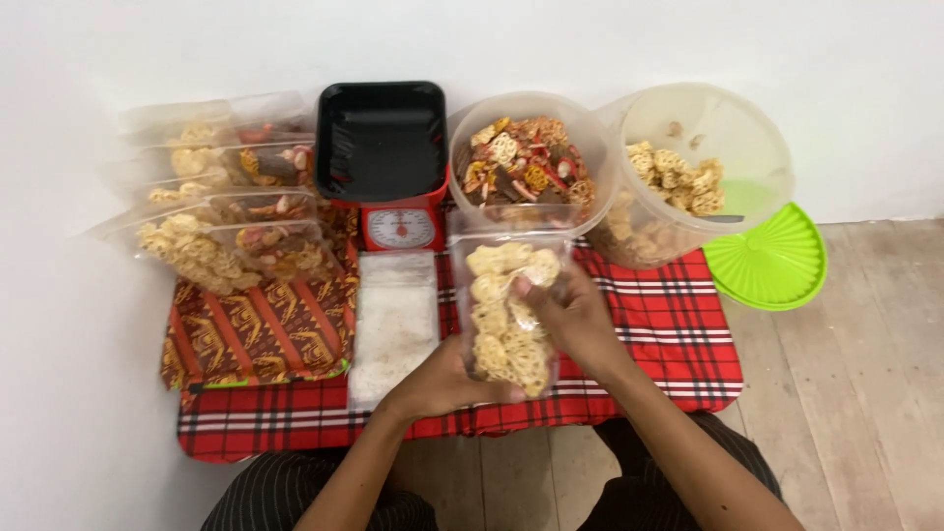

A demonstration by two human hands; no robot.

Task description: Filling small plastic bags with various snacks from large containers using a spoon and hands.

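Both knees in striped trousers [295, 497] sit nearest, cut off at bottom edge. L hand [447, 382] grips the base of a clear plastic bag of pale lattice crackers [506, 315]; R hand [570, 320] pinches its side, fingertips partly hidden behind the film. Bag is over the red plaid cloth [678, 334], w/ a flat stack of clear empty bags [395, 324] just beside. Filled cracker bags [221, 202] crowd the left; red kitchen scale w/ black tray [383, 157] behind. Bare wood floor [865, 374] open to the right, near a lime-green round lid [772, 261].
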